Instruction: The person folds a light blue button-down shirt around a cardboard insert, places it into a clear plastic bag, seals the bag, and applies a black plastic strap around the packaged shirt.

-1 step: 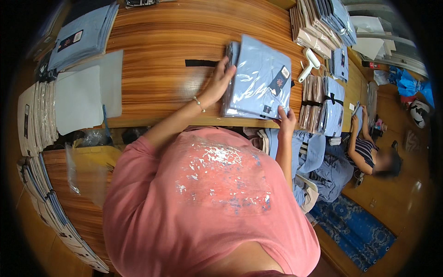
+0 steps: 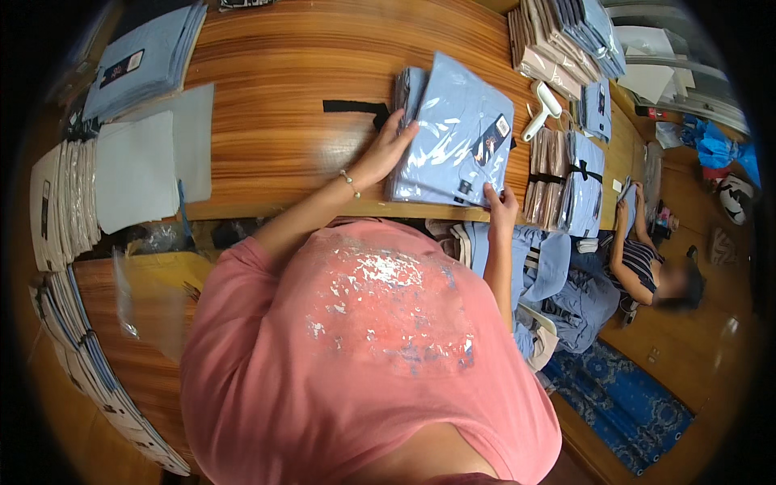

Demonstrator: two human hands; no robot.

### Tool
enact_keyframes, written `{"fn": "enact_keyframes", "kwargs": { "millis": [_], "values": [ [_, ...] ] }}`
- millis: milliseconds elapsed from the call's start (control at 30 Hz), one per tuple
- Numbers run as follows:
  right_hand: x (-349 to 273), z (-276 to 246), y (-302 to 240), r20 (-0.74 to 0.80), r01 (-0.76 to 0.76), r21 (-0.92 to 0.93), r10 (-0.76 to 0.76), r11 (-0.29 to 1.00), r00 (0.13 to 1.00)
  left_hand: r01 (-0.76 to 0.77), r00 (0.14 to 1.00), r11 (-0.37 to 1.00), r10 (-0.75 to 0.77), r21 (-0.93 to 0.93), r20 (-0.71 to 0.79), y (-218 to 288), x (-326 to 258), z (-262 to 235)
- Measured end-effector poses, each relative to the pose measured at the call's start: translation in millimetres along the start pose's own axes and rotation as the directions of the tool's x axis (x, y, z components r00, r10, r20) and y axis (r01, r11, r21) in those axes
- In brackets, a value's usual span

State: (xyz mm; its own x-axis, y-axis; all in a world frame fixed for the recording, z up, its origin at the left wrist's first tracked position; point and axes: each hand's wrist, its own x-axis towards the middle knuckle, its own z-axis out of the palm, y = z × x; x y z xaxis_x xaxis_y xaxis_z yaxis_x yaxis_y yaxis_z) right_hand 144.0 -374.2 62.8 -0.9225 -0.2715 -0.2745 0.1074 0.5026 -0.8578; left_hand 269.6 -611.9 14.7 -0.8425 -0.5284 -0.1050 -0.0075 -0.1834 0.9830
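Observation:
A small stack of folded light-blue shirts in clear bags lies at the table's near edge, in front of me. Its top bagged shirt [image 2: 457,129] carries a dark hang tag [image 2: 491,139] and sits askew over the bagged shirts beneath [image 2: 410,90]. My left hand [image 2: 388,152] is closed on the stack's left side, the thumb reaching over the top bag. At the near right corner, my right hand [image 2: 502,207] pinches the top bagged shirt. A black strip [image 2: 347,106] runs under the stack and sticks out to the left.
Right of the stack lie a white lint roller [image 2: 544,109] and tied bundles of bagged shirts [image 2: 584,182]. More stacks [image 2: 558,56] stand at the far right. On the left are grey-white sheets [image 2: 137,162] and blue shirts [image 2: 145,65]. Another person [image 2: 647,259] handles blue cloth at right.
The top bagged shirt has shifted slightly away from me and turned a little to the right. My left thumb and fingers have moved slightly with it; my right hand stays at the corner.

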Motion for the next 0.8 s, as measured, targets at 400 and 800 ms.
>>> {"fn": "enact_keyframes", "kwargs": {
  "millis": [400,800],
  "values": [
    [48,-32,1,0.444,0.285,-0.173,-0.184,0.943,0.877,-0.068,0.996,0.988,0.076,0.137,-0.053,5,-43,29],
    [58,26,-128,-0.017,0.86,-0.348,-0.92,0.373,0.392,-0.321,0.714,0.506,0.685,0.8,-0.147,93,55,83]
  ]
}}
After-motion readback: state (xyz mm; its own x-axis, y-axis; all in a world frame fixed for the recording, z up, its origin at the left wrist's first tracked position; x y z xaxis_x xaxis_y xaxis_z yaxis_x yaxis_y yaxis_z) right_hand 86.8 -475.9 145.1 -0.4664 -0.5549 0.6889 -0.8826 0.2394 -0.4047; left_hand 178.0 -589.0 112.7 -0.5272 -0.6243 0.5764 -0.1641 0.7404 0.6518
